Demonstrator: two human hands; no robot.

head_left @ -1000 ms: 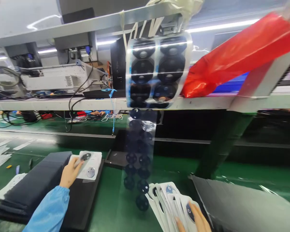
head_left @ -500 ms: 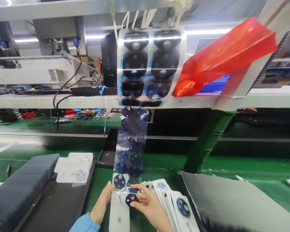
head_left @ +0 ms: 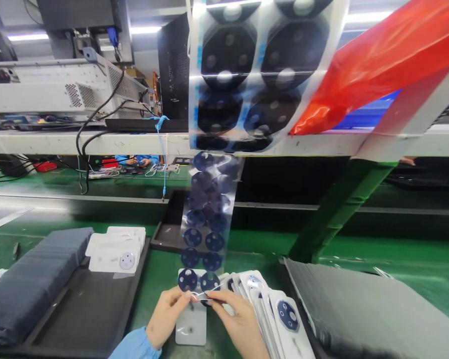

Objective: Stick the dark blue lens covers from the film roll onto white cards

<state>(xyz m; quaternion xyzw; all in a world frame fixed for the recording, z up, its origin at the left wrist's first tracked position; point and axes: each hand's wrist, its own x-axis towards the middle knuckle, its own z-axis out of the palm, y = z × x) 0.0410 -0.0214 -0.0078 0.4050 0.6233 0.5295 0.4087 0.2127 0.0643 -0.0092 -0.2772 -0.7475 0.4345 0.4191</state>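
Observation:
A long clear film strip [head_left: 205,219] with round dark-blue stickers in two columns hangs down in front of me. My left hand [head_left: 168,314] pinches the lower left part of its end. With thumb and fingers together, my right hand [head_left: 237,316] grips the lower right part, and the film's edge looks folded between both hands. Beneath them on the green bench lies a white phone back cover [head_left: 190,331], its top seen through the film. Several white covers with dark round camera patches, such as this cover [head_left: 287,316], lean in a row beside my right hand.
A large roll of stickers [head_left: 228,55] hangs overhead, beside a red plastic bag [head_left: 377,70]. To the left, white covers [head_left: 112,249] lie on a black tray [head_left: 86,319] beside a dark padded stack [head_left: 37,289]. A grey stack [head_left: 366,309] stands right. A shelf beam [head_left: 134,144] crosses ahead.
My left hand has come from the cover's left edge onto the film's end. My right hand has shifted slightly, and the film's lower edge is now pinched by both hands. The view has shifted closer.

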